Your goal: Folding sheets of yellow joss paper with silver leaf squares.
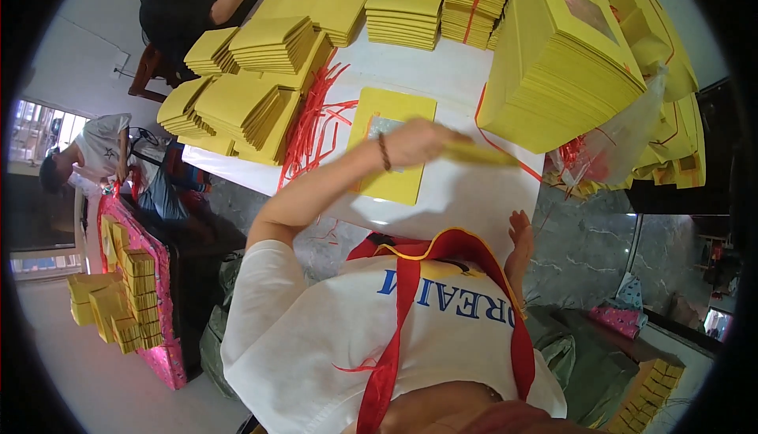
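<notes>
My left hand (418,140) reaches across the white table, closed on a yellow paper piece (480,154) that is smeared by motion and seen nearly edge-on. Under that hand a flat yellow paper envelope (404,189) lies on the table, with a pale patch partly covered by my wrist. My right hand (519,230) is beside the table's near right edge, fingers apart and holding nothing I can see. A tall stack of yellow envelopes (553,79) stands just beyond my hands on the right, with a red strap (505,154) by its base.
Loose red straps (312,122) lie left of the envelope. Folded yellow bundles (245,110) crowd the table's left side, and strapped stacks (474,0) stand at the back. A clear plastic bag (624,134) hangs at the right. One person (189,8) sits far left; another (103,150) is by a pink-covered table (162,276).
</notes>
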Available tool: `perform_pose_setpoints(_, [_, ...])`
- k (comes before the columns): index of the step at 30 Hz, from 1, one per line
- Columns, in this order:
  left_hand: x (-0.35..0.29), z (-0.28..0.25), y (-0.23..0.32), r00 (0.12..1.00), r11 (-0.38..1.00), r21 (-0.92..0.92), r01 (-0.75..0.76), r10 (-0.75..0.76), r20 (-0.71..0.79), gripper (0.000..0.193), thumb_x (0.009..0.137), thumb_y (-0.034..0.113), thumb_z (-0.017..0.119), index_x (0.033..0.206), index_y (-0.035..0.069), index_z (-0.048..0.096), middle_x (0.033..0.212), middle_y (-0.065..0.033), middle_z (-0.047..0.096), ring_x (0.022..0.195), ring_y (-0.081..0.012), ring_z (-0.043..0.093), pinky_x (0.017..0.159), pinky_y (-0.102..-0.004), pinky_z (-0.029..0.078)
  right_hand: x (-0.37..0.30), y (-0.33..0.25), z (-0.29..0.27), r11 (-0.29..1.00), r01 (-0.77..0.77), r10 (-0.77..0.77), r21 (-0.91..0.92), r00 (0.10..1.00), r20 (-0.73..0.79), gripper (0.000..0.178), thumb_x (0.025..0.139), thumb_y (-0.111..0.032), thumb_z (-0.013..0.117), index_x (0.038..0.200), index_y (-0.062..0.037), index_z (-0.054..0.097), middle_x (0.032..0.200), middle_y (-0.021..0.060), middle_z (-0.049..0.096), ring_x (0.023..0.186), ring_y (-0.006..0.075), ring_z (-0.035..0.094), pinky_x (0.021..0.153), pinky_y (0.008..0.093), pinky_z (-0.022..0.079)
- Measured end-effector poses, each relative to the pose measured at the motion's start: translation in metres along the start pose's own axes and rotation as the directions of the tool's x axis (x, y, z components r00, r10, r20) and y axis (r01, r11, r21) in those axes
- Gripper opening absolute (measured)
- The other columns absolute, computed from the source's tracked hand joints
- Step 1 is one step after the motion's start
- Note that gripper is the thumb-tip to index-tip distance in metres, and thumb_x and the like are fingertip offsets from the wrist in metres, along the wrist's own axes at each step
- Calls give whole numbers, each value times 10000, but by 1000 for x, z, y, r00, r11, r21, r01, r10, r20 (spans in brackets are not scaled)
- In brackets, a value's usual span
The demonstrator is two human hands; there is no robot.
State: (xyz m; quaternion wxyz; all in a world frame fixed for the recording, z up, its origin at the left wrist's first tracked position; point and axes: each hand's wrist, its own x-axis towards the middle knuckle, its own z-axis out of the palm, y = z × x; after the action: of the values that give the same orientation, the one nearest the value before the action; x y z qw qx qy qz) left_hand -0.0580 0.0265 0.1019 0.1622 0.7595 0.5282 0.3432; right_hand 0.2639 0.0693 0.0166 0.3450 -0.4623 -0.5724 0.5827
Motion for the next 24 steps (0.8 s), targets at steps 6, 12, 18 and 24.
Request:
perform_pose_setpoints(6, [-12, -65, -87, 977, 849, 490, 197, -127, -174, 470, 708, 18, 520, 1167, 120, 526, 965, -116, 629, 848, -292, 594, 708, -391, 471, -9, -15, 29, 995, -26, 31, -92, 998, 57, 517, 946, -417, 305, 1197, -14, 510, 1114, 167, 572, 1073, 230, 512, 917, 338, 370])
perform_pose_setpoints(12, [-23, -47, -177, 977, 587, 781, 211, -117, -177, 384, 758, 87, 518, 1137, 149, 521, 1031, -41, 580, 986, -210, 545, 798, -352, 420, -18, -31, 55, 987, -81, 92, -136, 993, 78, 527, 936, -438, 324, 1166, -10, 529, 1082, 176, 579, 1045, 253, 515, 916, 359, 369])
perform_pose_setpoints(18, [-37, -38, -210, 966, 641, 741, 202, -254, -43, 338, 807, 139, 503, 1144, 173, 518, 1075, -52, 560, 1026, -225, 521, 824, -385, 411, -13, -27, 64, 982, -170, 177, -84, 981, 80, 499, 929, -421, 372, 1148, -4, 538, 1062, 168, 584, 1036, 242, 517, 932, 359, 362])
perform_pose_setpoints(24, [-31, -53, -193, 905, 728, 619, 295, -421, 64, 386, 861, 323, 499, 1213, 164, 496, 1233, -102, 475, 1148, -262, 428, 923, -405, 364, 2, -17, 75, 977, -200, 209, -75, 968, 140, 341, 924, -230, 460, 1155, 11, 530, 1063, 139, 595, 1020, 196, 538, 906, 285, 390])
